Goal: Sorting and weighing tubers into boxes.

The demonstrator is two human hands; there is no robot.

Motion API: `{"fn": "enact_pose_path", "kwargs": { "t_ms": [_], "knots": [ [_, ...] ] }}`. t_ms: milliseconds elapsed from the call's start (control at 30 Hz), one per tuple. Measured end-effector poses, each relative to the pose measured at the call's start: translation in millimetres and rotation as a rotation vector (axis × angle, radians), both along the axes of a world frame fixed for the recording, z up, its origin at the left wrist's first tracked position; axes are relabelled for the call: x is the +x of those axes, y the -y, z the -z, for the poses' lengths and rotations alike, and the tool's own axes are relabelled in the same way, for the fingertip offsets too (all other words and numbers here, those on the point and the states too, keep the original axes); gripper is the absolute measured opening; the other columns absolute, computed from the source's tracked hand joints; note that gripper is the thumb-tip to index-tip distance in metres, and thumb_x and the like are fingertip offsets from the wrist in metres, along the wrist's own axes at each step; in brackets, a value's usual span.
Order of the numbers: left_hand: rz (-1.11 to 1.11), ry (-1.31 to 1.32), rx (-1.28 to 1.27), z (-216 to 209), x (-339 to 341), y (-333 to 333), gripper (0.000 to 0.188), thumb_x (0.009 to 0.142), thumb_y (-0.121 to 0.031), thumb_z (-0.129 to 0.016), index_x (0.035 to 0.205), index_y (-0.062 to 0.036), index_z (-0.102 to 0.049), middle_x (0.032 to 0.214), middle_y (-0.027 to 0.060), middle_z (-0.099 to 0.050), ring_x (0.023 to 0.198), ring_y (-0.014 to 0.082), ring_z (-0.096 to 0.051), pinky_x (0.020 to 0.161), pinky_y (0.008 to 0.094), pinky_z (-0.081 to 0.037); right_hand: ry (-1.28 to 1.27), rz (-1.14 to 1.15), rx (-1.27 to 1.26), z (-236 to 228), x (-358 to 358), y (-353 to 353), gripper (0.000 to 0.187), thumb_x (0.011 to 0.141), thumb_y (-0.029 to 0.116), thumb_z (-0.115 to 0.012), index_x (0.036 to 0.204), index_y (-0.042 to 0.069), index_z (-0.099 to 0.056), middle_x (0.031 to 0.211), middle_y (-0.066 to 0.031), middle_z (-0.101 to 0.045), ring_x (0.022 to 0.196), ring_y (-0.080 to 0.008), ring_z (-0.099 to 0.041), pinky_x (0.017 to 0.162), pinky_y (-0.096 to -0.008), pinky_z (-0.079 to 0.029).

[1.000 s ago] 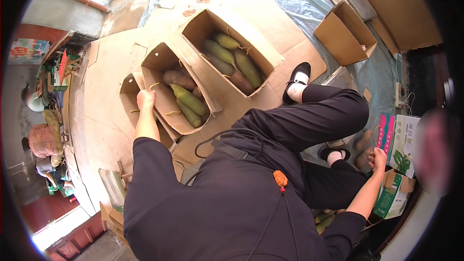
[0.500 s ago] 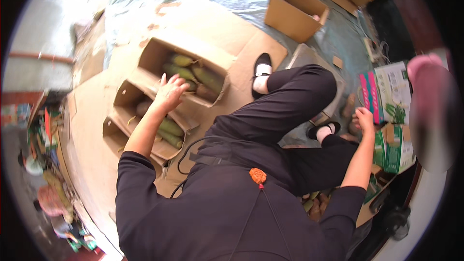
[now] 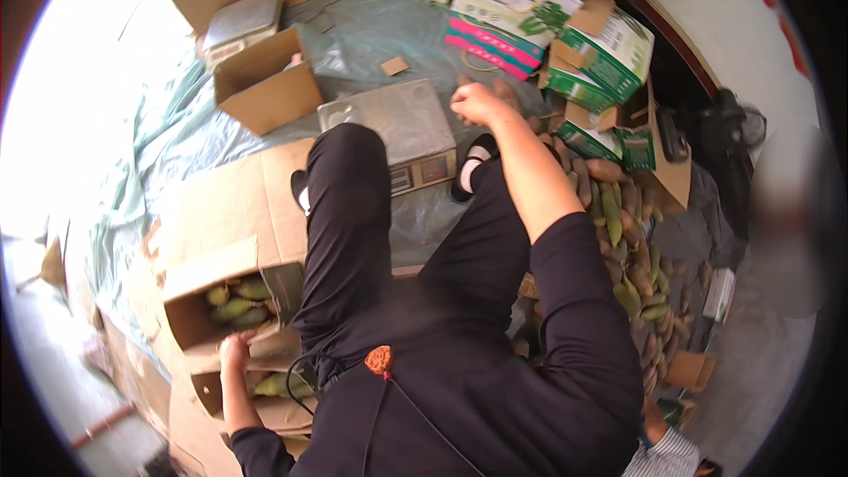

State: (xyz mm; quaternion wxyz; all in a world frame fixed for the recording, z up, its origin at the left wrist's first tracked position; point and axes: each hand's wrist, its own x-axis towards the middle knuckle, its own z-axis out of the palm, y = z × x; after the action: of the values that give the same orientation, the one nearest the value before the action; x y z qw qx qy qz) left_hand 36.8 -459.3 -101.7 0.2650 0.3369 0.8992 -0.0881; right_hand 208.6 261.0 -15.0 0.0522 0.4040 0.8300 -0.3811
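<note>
My left hand [image 3: 235, 352] is at the near edge of an open cardboard box [image 3: 194, 318], fingers curled; the box hides whatever they may hold. Inside lie several thick green radish-like roots [image 3: 237, 302]. Another box beside it holds similar green roots [image 3: 278, 384]. My right hand [image 3: 477, 104] is stretched forward past my knee, its fingers closed and pointing down. It hovers beside brownish roots [image 3: 505, 94] on the ground, and I cannot make out anything in it. A flat metal scale [image 3: 397, 128] stands just left of it.
Loose brown and green roots [image 3: 632, 247] are heaped on my right. Green and white cartons [image 3: 605, 53] stand beyond, near a black fan [image 3: 729, 124]. An open cardboard box [image 3: 265, 84] sits ahead on plastic sheeting. Another person's striped sleeve [image 3: 667, 458] shows at lower right.
My view has swung to the right, bringing the scale and root heap into sight. My left hand, spread over the box before, is now curled at its near edge. My right hand reaches further forward.
</note>
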Motion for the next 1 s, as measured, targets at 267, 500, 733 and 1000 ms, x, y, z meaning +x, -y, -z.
{"fn": "enact_pose_path", "kwargs": {
  "t_ms": [267,500,733,1000],
  "knots": [
    [-0.042,0.033,-0.085,-18.4,24.6,21.7,0.044,0.075,0.001,-0.051,0.105,-0.0240,-0.071,0.094,0.0177,-0.067,0.090,0.0336,-0.065,0.082,0.0426,-0.051,0.130,-0.103,0.245,16.8,2.6,-11.8,0.023,0.080,0.025,-0.057,0.095,0.017,-0.072,0.091,-0.0080,-0.071,0.095,-0.0220,-0.066,0.100,-0.0388,-0.036],
    [-0.005,0.029,0.033,-37.1,52.9,22.1,0.013,0.074,-0.004,-0.054,0.079,-0.0089,-0.065,0.080,0.0202,-0.064,0.084,0.0407,-0.061,0.072,0.0479,-0.049,0.179,-0.153,0.314,2.9,0.7,-5.0,0.024,0.081,0.028,-0.063,0.098,0.014,-0.071,0.095,-0.0108,-0.069,0.096,-0.0215,-0.064,0.091,-0.0391,-0.046],
    [-0.465,0.348,0.325,-55.0,12.6,58.7,0.027,0.083,-0.001,-0.066,0.109,0.0035,-0.063,0.098,0.0101,-0.068,0.088,0.0154,-0.065,0.078,0.0249,-0.052,0.149,-0.098,0.248,2.0,-15.2,3.1,0.025,0.082,0.027,-0.062,0.103,0.016,-0.070,0.095,-0.0097,-0.070,0.098,-0.0260,-0.064,0.088,-0.0387,-0.047],
    [-0.253,-0.082,0.750,-167.5,-16.9,-115.1,0.024,0.093,-0.009,-0.054,0.112,0.0023,-0.063,0.102,0.0145,-0.068,0.096,0.0204,-0.065,0.085,0.0317,-0.050,-0.297,-0.148,0.247,-7.5,-7.0,7.0,0.026,0.077,0.019,-0.062,0.095,0.002,-0.069,0.089,-0.0154,-0.069,0.084,-0.0296,-0.068,0.073,-0.0395,-0.053]
  ]
}}
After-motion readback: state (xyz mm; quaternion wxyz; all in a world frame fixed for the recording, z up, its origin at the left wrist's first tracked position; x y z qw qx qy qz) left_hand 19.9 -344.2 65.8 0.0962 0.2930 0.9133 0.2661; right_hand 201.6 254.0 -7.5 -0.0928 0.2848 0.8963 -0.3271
